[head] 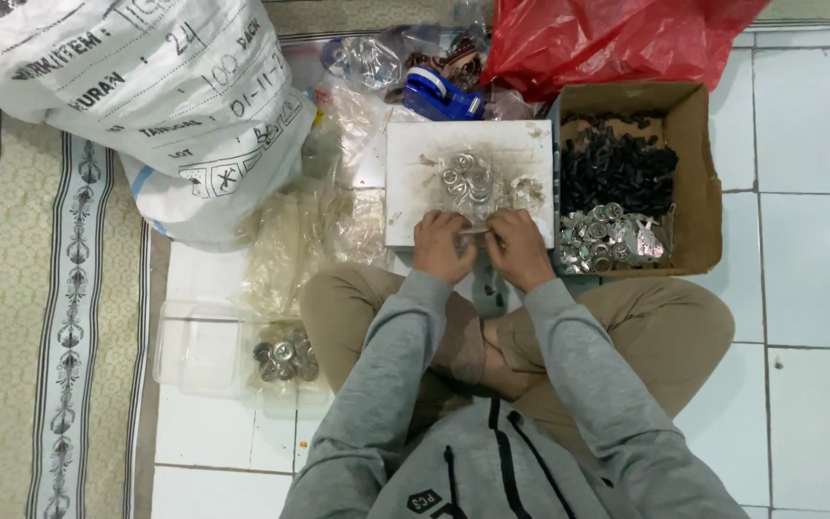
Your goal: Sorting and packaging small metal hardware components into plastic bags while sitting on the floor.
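Note:
I sit cross-legged on a tiled floor with a white square board [405,173] in front of my knees. A small pile of silver metal rings [468,178] lies on the middle of the board. My left hand [442,246] and my right hand [518,248] meet at the board's near edge. Both pinch a thin silver metal piece [475,231] between their fingertips. Grey sleeves cover both arms.
A cardboard box [698,183] on the right holds black parts at the back and silver parts at the front. A large white sack [146,96] lies far left, a red plastic bag [607,38] at the top. Clear plastic bags [319,226] and a clear tub [199,346] with silver rings sit to the left.

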